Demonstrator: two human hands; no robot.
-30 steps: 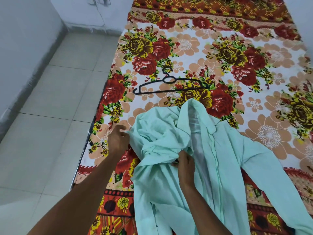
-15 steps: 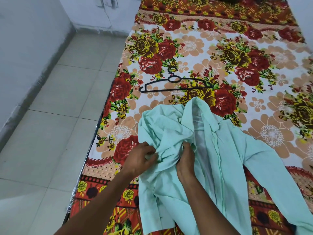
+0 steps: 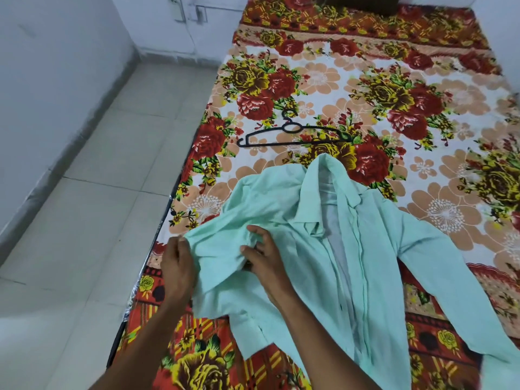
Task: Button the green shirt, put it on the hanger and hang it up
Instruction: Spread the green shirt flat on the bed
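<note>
Two hands on green shirt (image 3: pixel 374 249) | left hand (image 3: pixel 177 266) pinches sleeve edge, right hand (image 3: pixel 261 257) grips bunched cloth, likely to spread it | hanger (image 3: pixel 292 135) waits beyond collar on bed (image 3: pixel 422 66), within reach

Change over the last second: shirt's left half drawn out toward the bed's left edge.

My left hand (image 3: pixel 177 266), first resting at the bunched cloth near the bed's left edge, went in beside the right and now grips the green shirt (image 3: pixel 374 249) by its outer fold at that edge. My right hand (image 3: pixel 260 256) has shifted from the front opening leftward onto the gathered cloth, fingers curled into it. The crumpled heap now lies flatter and wider.
</note>
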